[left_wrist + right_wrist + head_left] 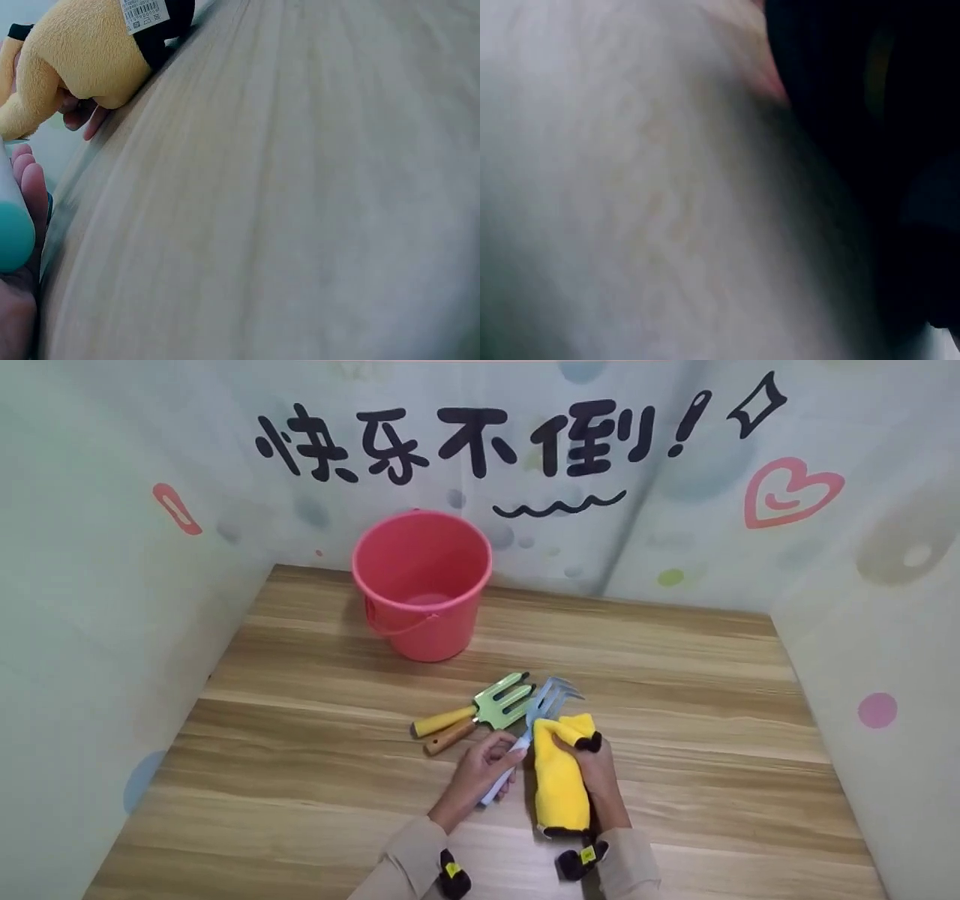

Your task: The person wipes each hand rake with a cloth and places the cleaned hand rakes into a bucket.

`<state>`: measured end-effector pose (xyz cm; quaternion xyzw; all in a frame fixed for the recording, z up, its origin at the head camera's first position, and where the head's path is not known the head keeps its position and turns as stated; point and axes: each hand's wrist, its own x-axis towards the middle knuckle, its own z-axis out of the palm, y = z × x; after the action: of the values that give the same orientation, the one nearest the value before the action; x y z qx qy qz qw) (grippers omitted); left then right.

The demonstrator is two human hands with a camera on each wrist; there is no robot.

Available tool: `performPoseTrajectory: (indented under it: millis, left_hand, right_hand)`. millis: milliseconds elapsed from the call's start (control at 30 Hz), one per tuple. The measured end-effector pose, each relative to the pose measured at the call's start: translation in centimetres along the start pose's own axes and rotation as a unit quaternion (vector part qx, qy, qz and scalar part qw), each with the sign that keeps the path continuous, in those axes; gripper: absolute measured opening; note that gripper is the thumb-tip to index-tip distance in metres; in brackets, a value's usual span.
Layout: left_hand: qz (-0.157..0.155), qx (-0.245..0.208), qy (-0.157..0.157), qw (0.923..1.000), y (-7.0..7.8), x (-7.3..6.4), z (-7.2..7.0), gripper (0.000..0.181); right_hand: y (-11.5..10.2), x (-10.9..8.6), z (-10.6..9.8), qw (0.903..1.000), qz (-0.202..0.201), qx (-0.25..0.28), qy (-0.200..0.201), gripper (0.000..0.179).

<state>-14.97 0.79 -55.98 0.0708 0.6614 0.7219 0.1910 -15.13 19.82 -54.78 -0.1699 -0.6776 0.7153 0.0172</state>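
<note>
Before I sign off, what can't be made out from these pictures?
Head: fingers of the right hand, mostly hidden behind the yellow plush.
Left wrist: most of the blue rake, cut off by the left edge; fine print on the label, too small.
Right wrist: the dark shape, too blurred and dark to identify.

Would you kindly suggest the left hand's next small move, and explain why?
I'd probably lift the blue clawed hand rake slightly with the left hand: in the head view its neck appears close to both the green metal garden fork and the black-trimmed yellow plush held by the right hand, so sliding sideways might snag either.
</note>
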Motion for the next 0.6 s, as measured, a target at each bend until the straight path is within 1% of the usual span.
performPoseTrajectory:
  millis: [67, 133, 267, 367, 500, 600]
  left_hand:
    - [-0.004, 0.002, -0.005, 1.0, 0.03, -0.05, -0.02, 0.035]
    - [-0.001, 0.0, -0.01, 1.0, 0.08, -0.07, -0.04, 0.035]
    - [0.014, -0.006, -0.023, 0.9996, 0.07, -0.08, -0.05, 0.031]
    - [0.02, -0.007, -0.033, 0.9992, 0.02, -0.14, -0.07, 0.03]
    - [0.021, -0.009, -0.04, 0.9989, -0.08, -0.23, -0.08, 0.03]
    - [0.027, -0.011, -0.041, 0.9988, -0.13, -0.26, -0.05, 0.029]
  right_hand:
    - [-0.04, 0.03, 0.07, 0.9998, 0.004, -0.01, 0.019, 0.045]
    - [-0.15, 0.02, 0.14, 0.999, 0.008, -0.016, 0.04, 0.047]
    - [-0.25, -0.11, 0.38, 0.9968, 0.019, 0.023, 0.074, 0.047]
    - [-0.2, -0.22, 0.59, 0.9932, 0.014, 0.064, 0.096, 0.044]
    - [-0.22, -0.19, 0.7, 0.9892, 0.009, 0.102, 0.105, 0.045]
    - [-0.26, -0.22, 0.71, 0.9881, 0.017, 0.106, 0.11, 0.049]
